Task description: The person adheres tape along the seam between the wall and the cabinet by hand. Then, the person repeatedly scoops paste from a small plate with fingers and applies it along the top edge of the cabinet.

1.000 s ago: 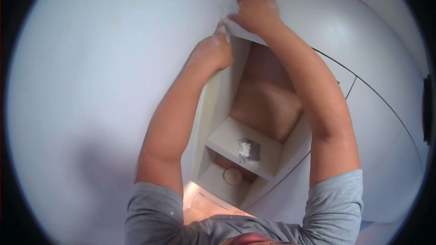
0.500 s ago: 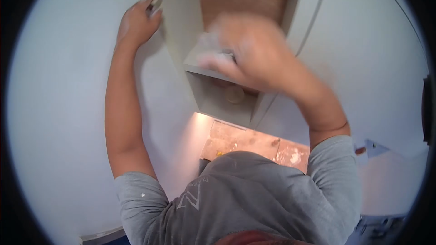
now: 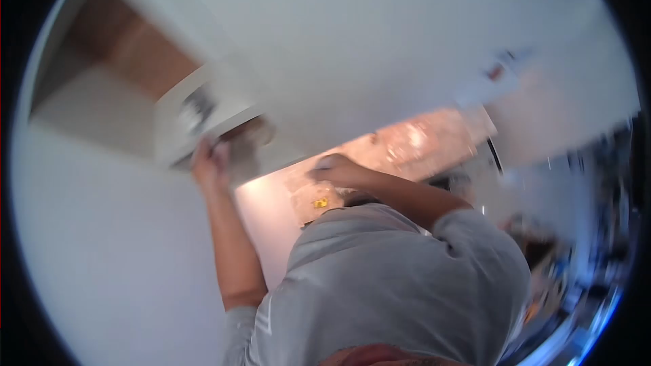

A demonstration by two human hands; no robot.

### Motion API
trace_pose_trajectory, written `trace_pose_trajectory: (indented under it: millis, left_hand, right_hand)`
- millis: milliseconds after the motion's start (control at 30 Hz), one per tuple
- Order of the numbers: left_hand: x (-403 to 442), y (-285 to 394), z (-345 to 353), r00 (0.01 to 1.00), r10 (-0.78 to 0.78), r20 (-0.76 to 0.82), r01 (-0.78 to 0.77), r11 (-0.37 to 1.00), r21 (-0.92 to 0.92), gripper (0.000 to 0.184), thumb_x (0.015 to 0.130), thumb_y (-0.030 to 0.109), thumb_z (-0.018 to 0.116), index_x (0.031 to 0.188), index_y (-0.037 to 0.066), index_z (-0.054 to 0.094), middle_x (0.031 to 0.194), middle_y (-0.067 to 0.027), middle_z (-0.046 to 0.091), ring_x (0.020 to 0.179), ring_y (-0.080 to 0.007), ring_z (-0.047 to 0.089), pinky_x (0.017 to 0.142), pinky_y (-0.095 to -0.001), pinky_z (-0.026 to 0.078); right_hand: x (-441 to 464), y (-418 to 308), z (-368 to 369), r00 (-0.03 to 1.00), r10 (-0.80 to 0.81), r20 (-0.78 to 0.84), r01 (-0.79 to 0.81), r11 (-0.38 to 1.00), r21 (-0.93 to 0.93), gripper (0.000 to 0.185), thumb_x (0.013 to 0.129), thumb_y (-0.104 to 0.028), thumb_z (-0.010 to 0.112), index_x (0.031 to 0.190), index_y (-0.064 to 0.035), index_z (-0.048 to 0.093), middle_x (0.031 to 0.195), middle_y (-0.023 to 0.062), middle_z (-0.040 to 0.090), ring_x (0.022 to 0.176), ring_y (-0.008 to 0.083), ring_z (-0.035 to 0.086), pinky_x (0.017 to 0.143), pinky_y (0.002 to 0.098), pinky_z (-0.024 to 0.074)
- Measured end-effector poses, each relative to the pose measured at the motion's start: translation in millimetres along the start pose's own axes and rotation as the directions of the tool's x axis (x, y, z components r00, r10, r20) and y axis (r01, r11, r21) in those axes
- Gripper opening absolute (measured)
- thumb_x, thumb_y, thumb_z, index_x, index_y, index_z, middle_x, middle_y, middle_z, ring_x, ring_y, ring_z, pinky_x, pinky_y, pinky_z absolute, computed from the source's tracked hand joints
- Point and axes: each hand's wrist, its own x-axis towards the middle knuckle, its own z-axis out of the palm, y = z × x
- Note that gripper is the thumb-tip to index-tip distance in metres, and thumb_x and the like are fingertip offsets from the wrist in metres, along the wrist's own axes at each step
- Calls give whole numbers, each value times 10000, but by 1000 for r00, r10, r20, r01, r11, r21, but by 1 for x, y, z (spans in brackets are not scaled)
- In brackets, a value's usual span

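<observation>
Work seems to be at the white flat board shelf, at ten o'clock; the bare left hand, at nine, is near its edge. The bare right hand, near the centre, has curled fingers. Whether either pinches something, I cannot tell. The next move probably calls for steadiness. Pale print on the grey cloth shirt is unreadable.

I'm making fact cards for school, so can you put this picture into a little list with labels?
Left hand: near the shelf; grip too blurred to tell
Right hand: in front of the grey shirt; grip unclear
On the shelf: a blurry dark-and-white patch
Lit surface: pinkish-orange, with a small yellow thing
</observation>
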Motion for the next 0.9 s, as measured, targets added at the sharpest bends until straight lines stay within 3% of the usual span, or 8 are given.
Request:
trace_pose_trajectory:
  millis: [67,167,333,500,567,667,733,900]
  left_hand:
    - [24,1,-32,995,-19,95,11,997,80,254,993,202,543,1136,-2,594,980,-78,604,854,-175,599,866,-381,558]
    - [-13,25,23,997,-51,-54,51,999,-1,269,933,276,632,1046,33,606,883,-36,602,703,-140,552,746,-281,559]
    - [-3,36,39,993,-46,-107,61,988,141,173,943,237,618,943,64,604,766,-14,600,654,-105,547,663,-244,539]
    - [25,38,19,985,-168,-34,170,984,58,182,966,208,565,1046,48,602,871,-47,620,740,-136,582,697,-265,544]
    - [25,27,-3,997,-78,-15,78,997,-4,218,986,217,520,1072,34,604,919,-72,634,840,-190,613,765,-329,555]
    - [0,25,27,997,3,-79,-11,995,-101,173,944,184,583,1018,28,596,944,-81,609,832,-188,617,819,-341,574]
    - [-15,28,36,978,5,-207,-50,976,-213,159,925,139,606,1002,3,577,946,-86,599,850,-198,608,827,-374,590]
    - [-21,26,27,963,5,-270,-58,980,-188,167,943,124,570,1029,-19,574,940,-116,603,858,-223,616,831,-367,585]
  right_hand:
    - [-21,-36,-6,998,57,30,-60,990,130,361,897,-378,668,873,-19,698,755,32,636,650,111,555,570,284,449]
    - [14,1,9,995,-98,12,96,989,110,373,896,-370,659,857,0,688,769,63,658,688,169,595,625,325,478]
    - [15,-29,1,994,-79,71,60,970,234,356,884,-350,669,873,6,694,846,90,683,814,187,633,708,343,506]
    - [46,-39,-8,972,-229,59,226,973,55,374,880,-363,672,925,7,702,893,125,692,853,225,643,742,361,513]
    - [37,-64,-20,938,-340,72,333,939,89,386,882,-371,677,970,3,709,883,130,686,861,237,643,766,372,513]
    - [52,-97,-23,963,-98,252,15,949,315,343,941,-339,639,1050,-20,703,983,78,691,805,131,627,695,303,543]
    - [70,-107,-16,935,-91,343,-86,881,466,463,986,-355,571,1264,16,572,1142,125,651,954,184,624,799,335,536]
    - [93,-148,25,949,-65,309,-137,796,590,612,977,-425,569,1392,6,439,1295,189,559,1110,265,583,916,389,499]
